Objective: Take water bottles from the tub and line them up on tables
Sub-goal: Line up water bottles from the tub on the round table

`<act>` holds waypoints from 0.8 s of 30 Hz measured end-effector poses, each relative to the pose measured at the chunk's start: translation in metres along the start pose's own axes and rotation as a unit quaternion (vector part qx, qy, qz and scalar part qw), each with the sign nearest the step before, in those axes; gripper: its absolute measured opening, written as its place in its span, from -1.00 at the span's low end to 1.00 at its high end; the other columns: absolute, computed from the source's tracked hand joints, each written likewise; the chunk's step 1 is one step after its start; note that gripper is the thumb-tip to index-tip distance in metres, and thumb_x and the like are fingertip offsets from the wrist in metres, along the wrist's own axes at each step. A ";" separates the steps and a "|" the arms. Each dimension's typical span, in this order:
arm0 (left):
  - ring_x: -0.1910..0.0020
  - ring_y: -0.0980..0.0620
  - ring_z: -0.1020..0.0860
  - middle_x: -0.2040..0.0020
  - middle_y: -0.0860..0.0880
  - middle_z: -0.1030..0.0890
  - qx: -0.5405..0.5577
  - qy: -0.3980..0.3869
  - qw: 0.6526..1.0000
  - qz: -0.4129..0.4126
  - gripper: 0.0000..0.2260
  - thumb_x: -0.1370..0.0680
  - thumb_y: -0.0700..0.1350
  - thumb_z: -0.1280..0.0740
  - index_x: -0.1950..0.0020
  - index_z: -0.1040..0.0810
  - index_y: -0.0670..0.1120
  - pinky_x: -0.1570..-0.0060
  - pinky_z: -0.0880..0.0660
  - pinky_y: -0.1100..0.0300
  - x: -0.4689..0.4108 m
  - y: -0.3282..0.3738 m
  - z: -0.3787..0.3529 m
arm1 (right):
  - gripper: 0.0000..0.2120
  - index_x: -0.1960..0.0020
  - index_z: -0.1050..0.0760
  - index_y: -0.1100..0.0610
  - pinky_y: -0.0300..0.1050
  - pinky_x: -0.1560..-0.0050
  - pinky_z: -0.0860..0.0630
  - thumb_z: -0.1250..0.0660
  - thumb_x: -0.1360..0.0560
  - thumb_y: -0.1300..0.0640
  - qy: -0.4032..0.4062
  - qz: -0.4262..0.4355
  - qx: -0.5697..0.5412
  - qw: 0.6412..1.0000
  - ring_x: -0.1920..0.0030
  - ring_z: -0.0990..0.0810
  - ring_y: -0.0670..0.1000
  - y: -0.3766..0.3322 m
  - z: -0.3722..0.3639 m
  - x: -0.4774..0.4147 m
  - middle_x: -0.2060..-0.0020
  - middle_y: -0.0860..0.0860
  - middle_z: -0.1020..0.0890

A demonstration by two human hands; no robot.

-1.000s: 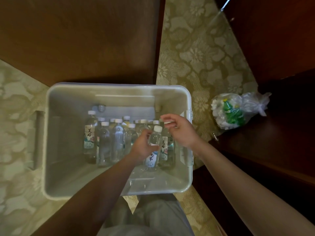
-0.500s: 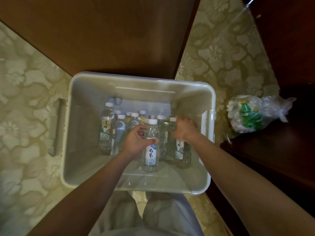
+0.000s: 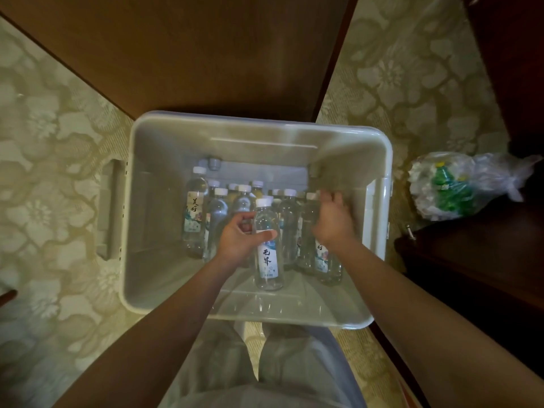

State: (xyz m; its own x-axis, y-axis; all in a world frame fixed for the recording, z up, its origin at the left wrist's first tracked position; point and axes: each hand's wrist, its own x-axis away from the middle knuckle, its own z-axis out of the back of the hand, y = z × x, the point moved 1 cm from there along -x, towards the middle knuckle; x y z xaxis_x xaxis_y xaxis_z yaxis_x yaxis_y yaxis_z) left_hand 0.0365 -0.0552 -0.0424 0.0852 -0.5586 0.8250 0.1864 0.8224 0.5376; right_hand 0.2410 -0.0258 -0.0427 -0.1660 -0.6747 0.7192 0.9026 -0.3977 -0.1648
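A pale plastic tub sits on the floor below me and holds several clear water bottles with white caps. My left hand grips one upright bottle with a blue and white label, near the tub's front. My right hand reaches down over the rightmost bottle, its fingers curled around the bottle's upper part near the cap. Other bottles stand in a cluster toward the tub's back left.
A dark wooden table stands beyond the tub, and another dark wooden surface lies to the right. A clear plastic bag with green bottles rests at the right. The floor is patterned carpet. My legs show below the tub.
My right hand has dropped from above the tub's right rim down onto the rightmost bottle. My left hand keeps hold of its bottle, roughly in place.
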 end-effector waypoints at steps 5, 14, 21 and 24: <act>0.11 0.13 -0.62 0.01 0.00 -0.66 0.008 0.017 1.000 0.007 -0.48 -0.32 -0.21 -0.60 -0.22 -0.50 -0.12 0.21 -0.52 0.30 0.000 -0.002 0.002 | -0.27 -0.48 -0.15 0.25 -0.05 -0.10 -0.52 -0.46 -0.44 0.21 -0.013 -0.037 0.053 0.998 -0.22 -0.53 0.20 0.008 -0.009 0.009 -0.30 0.26 -0.36; 0.16 0.11 -0.62 0.09 0.01 -0.63 0.027 0.033 0.999 0.002 -0.49 -0.35 -0.25 -0.57 -0.22 -0.46 -0.12 0.21 -0.52 0.29 -0.001 -0.013 0.005 | -0.17 -0.49 -0.09 0.15 -0.10 0.14 -0.44 -0.50 -0.39 0.32 0.024 -0.040 -0.072 0.996 -0.11 -0.55 0.20 0.013 -0.025 0.024 -0.36 0.14 -0.30; -0.06 -0.03 -0.57 -0.11 -0.12 -0.60 0.027 0.029 0.999 -0.013 -0.42 -0.30 -0.20 -0.60 -0.24 -0.45 -0.08 -0.02 -0.55 0.06 -0.003 -0.018 0.000 | -0.32 -0.43 -0.20 0.09 -0.09 0.15 -0.43 -0.48 -0.45 0.25 0.003 -0.066 -0.131 0.989 -0.05 -0.57 0.16 0.020 -0.036 0.031 -0.23 0.17 -0.45; -0.08 -0.04 -0.56 -0.07 -0.05 -0.57 0.019 0.030 0.999 -0.030 -0.45 -0.31 -0.22 -0.59 -0.21 -0.44 -0.03 0.01 -0.55 0.09 0.003 -0.015 -0.002 | -0.33 -0.44 -0.20 0.00 -0.09 0.13 -0.46 -0.46 -0.46 0.22 -0.001 -0.042 -0.146 0.988 -0.01 -0.59 0.14 0.019 -0.033 0.033 -0.21 0.14 -0.49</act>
State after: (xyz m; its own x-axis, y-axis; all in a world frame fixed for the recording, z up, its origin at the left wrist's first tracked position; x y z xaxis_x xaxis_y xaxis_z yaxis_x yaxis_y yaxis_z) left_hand 0.0359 -0.0691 -0.0483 0.1344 -0.6110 0.7802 0.1557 0.7905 0.5923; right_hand 0.2392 -0.0763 -0.0445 -0.2332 -0.6306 0.7403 0.7324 -0.6146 -0.2928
